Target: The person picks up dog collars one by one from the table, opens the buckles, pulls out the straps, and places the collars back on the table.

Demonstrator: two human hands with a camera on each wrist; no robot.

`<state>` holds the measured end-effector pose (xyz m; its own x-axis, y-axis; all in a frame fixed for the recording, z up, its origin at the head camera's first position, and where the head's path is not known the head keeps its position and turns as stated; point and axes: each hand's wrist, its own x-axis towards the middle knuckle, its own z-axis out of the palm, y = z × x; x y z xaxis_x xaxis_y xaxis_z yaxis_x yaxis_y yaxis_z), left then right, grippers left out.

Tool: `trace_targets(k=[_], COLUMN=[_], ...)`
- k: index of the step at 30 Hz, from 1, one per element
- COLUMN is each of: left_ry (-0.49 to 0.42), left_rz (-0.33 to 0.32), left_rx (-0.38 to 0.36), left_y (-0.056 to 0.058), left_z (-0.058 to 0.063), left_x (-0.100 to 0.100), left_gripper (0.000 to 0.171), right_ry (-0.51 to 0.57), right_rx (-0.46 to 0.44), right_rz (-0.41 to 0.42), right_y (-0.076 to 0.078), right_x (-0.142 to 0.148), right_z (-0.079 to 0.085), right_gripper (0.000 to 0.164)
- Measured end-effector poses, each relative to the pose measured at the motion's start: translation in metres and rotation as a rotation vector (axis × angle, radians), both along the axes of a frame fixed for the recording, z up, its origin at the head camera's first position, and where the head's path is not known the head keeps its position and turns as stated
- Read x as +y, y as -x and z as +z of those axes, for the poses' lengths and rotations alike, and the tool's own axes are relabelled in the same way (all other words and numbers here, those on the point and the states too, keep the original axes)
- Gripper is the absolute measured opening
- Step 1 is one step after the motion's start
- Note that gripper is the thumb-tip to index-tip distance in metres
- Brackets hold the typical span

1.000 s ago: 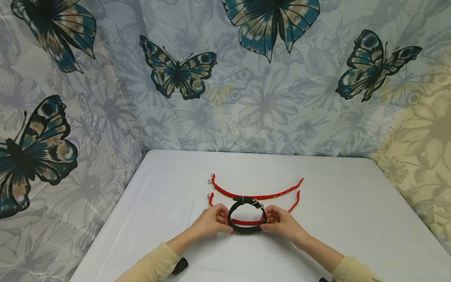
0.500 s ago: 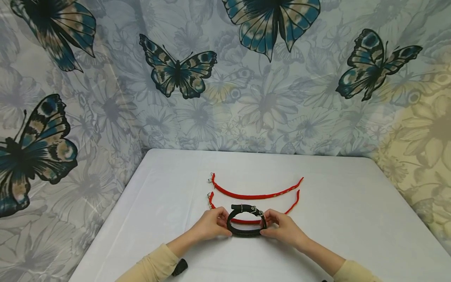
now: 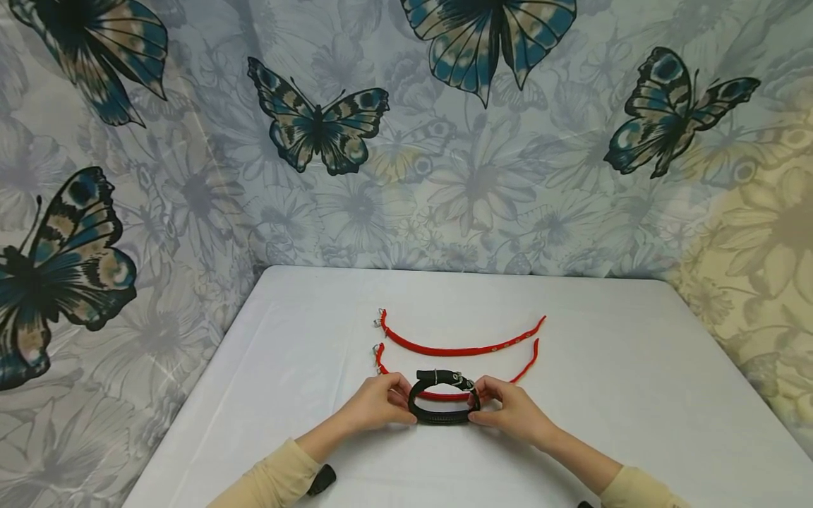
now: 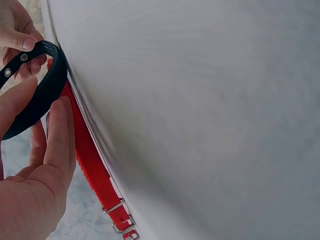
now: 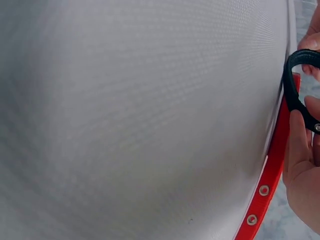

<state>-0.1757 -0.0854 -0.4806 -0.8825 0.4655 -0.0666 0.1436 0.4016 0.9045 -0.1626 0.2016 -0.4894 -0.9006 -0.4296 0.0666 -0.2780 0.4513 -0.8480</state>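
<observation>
A black collar (image 3: pixel 442 418), buckled into a loop, is held between both hands at the front middle of the table, its metal buckle on the far side. My left hand (image 3: pixel 384 401) pinches the loop's left side between thumb and fingers. The opposite side is gripped by the thumb and fingers of my right hand (image 3: pixel 508 406). Behind the loop lies a red collar (image 3: pixel 526 370), partly hidden by the hands and the black collar. In the left wrist view, metal-rimmed holes show along the black collar (image 4: pixel 40 102); the right wrist view shows eyelets on the red collar (image 5: pixel 272 165).
A second red collar (image 3: pixel 444 351) lies in a shallow curve farther back, buckle end at left. The white-covered table (image 3: pixel 635 367) meets a butterfly-patterned cloth backdrop (image 3: pixel 483 197). A small black object (image 3: pixel 322 480) shows beside the left sleeve.
The black collar's far, buckled side has come down toward me, uncovering the farther red collar. Both hands have shifted slightly nearer while keeping their grip; over the last half second little differs.
</observation>
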Motion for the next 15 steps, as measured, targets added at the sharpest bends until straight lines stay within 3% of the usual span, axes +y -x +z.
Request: trace_targets(k=[15], left_ry=[-0.030], left_rz=[-0.004], left_rx=[0.033], left_y=[-0.0010], left_z=[0.0021], left_x=[-0.0021], left_gripper=[0.030], right_ry=[0.013], right_rx=[-0.009], right_rz=[0.024], right_y=[0.0006], right_x=[0.0022], right_z=[-0.0026], right_gripper=[0.023])
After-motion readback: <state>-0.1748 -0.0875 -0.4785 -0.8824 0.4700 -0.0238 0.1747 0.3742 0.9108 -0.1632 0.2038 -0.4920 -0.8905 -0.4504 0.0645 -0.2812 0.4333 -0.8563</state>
